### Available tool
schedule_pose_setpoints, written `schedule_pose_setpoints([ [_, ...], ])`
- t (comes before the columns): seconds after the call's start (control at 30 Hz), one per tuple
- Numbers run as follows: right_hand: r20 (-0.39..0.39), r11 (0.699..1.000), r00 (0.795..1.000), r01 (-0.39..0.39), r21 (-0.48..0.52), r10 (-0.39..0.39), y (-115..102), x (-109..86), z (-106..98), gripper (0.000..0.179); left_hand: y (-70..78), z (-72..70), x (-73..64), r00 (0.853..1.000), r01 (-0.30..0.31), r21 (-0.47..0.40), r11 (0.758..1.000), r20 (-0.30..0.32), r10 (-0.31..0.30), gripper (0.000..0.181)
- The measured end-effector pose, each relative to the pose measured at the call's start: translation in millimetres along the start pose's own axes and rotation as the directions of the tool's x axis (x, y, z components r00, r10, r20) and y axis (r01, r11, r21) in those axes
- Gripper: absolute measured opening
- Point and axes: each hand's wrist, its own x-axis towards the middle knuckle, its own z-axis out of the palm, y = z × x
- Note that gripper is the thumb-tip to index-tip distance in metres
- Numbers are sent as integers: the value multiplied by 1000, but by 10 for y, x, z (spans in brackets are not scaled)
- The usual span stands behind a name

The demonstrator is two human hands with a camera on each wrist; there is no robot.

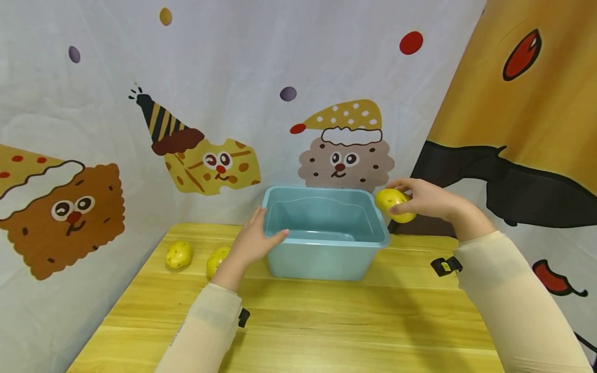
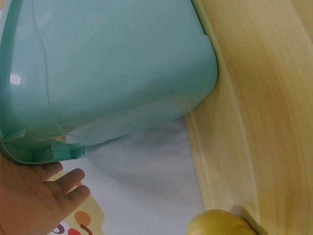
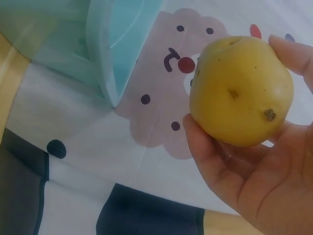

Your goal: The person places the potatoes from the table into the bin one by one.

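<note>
A yellow potato [image 3: 239, 88] is held between the thumb and fingers of my right hand [image 1: 424, 198], raised just beside the right rim of a light blue plastic bin [image 1: 322, 261]. Small dark eyes dot its skin. My left hand [image 1: 254, 241] lies along the bin's left rim with its fingers extended, the thumb pointing toward the front corner. From the left wrist view, those fingers [image 2: 73, 188] stretch out right by the bin's rim. The part of the bin's interior that shows in the head view holds nothing.
Left of the bin, one potato [image 1: 179, 254] lies on the wooden table [image 1: 298, 321], and another potato [image 1: 215, 260] is partly hidden behind my left wrist. A printed cloth [image 1: 233, 62] with cartoon figures hangs behind the bin and along the sides.
</note>
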Motion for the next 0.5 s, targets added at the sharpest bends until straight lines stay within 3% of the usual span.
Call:
schedule_pose_setpoints([
  [0.5,89,1000,996,3,15,-4,-77,183,-6,71,-7,8,4,1000,-7,-1,1000,-6,7,107],
])
